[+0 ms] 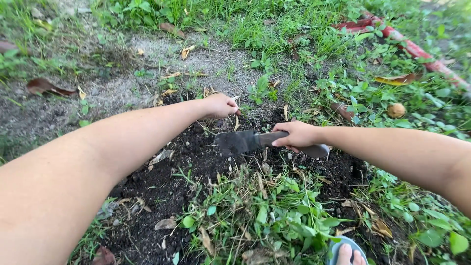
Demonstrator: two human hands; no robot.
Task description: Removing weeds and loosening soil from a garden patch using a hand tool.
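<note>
A: What lies nearest, at the bottom edge?

B: One foot in a pale blue sandal [347,250], toes showing, just beside a clump of green weeds and dry grass [265,216].

A: And the hands?

B: Two bare forearms reach out over a patch of dark, loose soil [167,186]. The right hand [297,134] is wrapped around the grey handle of one flat, dark metal digging blade [255,141], which lies level just above the soil between the two hands. The left hand [221,105] is curled into a fist at the far edge of the soil; whether it grips anything I cannot tell.

A: Further out?

B: Bare grey gravelly ground [147,64] with scattered dry brown leaves, then grass. At the right, one round brown fruit or nut [396,110] sits among low green plants, and one red, worn hose or pipe [417,49] runs diagonally through the grass. It is outdoors, in daylight.
</note>
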